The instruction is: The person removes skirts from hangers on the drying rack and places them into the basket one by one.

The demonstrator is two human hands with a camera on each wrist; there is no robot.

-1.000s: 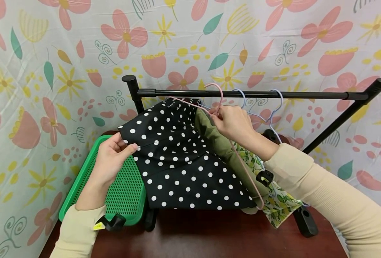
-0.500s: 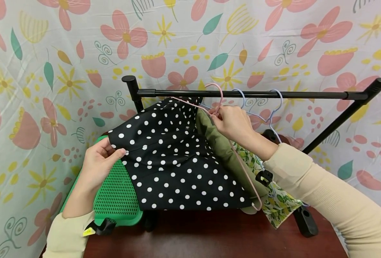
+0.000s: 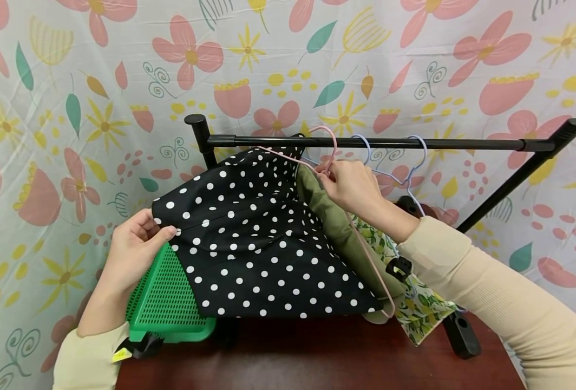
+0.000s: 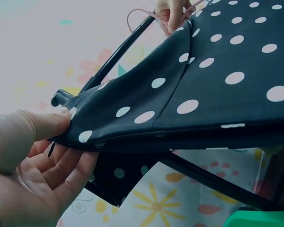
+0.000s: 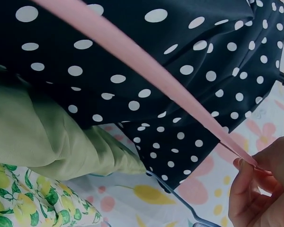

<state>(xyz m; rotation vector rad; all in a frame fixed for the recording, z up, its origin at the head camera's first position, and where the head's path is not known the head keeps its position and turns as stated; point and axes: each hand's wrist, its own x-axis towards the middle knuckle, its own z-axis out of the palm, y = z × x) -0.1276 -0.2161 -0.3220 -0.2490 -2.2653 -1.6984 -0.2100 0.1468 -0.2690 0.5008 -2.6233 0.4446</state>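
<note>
A black garment with white polka dots (image 3: 268, 244) spreads across the pink hanger (image 3: 373, 262) and hangs over the lower left of the rack. My left hand (image 3: 129, 254) pinches its upper left corner between thumb and fingers, drawing the cloth out sideways; a thin dark tab (image 4: 51, 148) shows under the thumb in the left wrist view. My right hand (image 3: 353, 184) grips the pink hanger just below its hook, which curves over the black rail (image 3: 278, 141). In the right wrist view the hanger's pink bar (image 5: 146, 75) crosses in front of the dotted cloth.
Right of the dotted garment hang an olive-green garment (image 3: 329, 216) and a lemon-print cloth (image 3: 424, 314), with blue hangers (image 3: 417, 168) on the rail. A green perforated basket (image 3: 171, 298) stands on the dark red table (image 3: 317, 360) at left. A floral curtain (image 3: 122, 65) hangs behind.
My left hand has moved left and slightly down, pulling the dotted garment's corner with it over more of the green basket. My right hand stays in place on the hanger.
</note>
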